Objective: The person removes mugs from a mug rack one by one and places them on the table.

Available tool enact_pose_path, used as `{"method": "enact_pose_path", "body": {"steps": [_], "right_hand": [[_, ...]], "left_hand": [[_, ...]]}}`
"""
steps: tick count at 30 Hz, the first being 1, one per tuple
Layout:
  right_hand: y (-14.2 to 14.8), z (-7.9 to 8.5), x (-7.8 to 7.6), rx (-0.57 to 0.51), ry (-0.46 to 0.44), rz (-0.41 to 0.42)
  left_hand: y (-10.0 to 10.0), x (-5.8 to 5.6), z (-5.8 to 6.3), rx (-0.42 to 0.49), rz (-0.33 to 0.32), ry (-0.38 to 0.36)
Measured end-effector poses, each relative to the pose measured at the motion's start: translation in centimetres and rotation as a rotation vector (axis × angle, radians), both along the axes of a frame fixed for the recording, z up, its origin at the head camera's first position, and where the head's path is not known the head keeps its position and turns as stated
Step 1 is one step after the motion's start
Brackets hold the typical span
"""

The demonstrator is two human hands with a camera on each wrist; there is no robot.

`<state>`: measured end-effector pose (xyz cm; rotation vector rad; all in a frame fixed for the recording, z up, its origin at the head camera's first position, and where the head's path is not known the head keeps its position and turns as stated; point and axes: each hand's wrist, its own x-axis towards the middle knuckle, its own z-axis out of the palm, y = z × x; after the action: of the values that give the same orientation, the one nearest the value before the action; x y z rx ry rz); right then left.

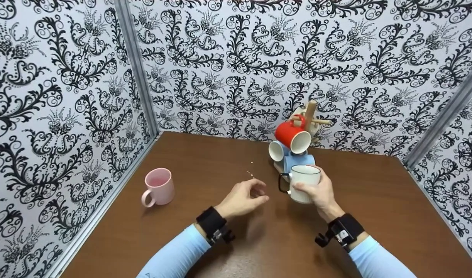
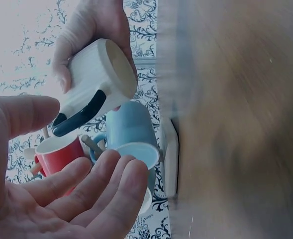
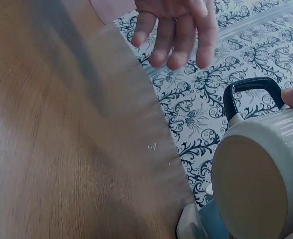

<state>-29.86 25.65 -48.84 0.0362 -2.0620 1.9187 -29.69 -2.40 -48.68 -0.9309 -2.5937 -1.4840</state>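
My right hand grips a white mug by its body, above the table in front of the mug stand. The mug's black handle points left, toward my other hand, and its base faces the camera in the right wrist view. To the left of the mug, my left hand hovers with loosely bent fingers and nothing in its grasp. Behind the white mug, a wooden mug stand carries a red mug and light blue mugs; the white mug partly hides the lower one.
A pink mug stands upright on the left of the brown table, its handle toward the front left. Patterned walls enclose the table at the back and sides. Small pale specks lie on the table beyond my left hand.
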Motion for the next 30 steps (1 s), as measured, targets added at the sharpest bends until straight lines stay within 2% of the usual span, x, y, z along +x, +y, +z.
{"method": "enact_pose_path", "body": {"steps": [6, 18, 26, 30], "right_hand": [[-0.7, 0.0, 0.4, 0.015, 0.028, 0.020], [-1.9, -0.1, 0.8, 0.007, 0.082, 0.083], [-2.2, -0.4, 1.1, -0.012, 0.089, 0.100], [-2.2, -0.5, 1.1, -0.010, 0.086, 0.102]], "left_hand": [[0.9, 0.1, 0.1, 0.057, 0.007, -0.043], [2.6, 0.1, -0.2, 0.148, -0.027, -0.040], [3.2, 0.2, -0.4, 0.148, -0.034, -0.007], [3.5, 0.2, -0.6, 0.194, -0.060, -0.053]]}}
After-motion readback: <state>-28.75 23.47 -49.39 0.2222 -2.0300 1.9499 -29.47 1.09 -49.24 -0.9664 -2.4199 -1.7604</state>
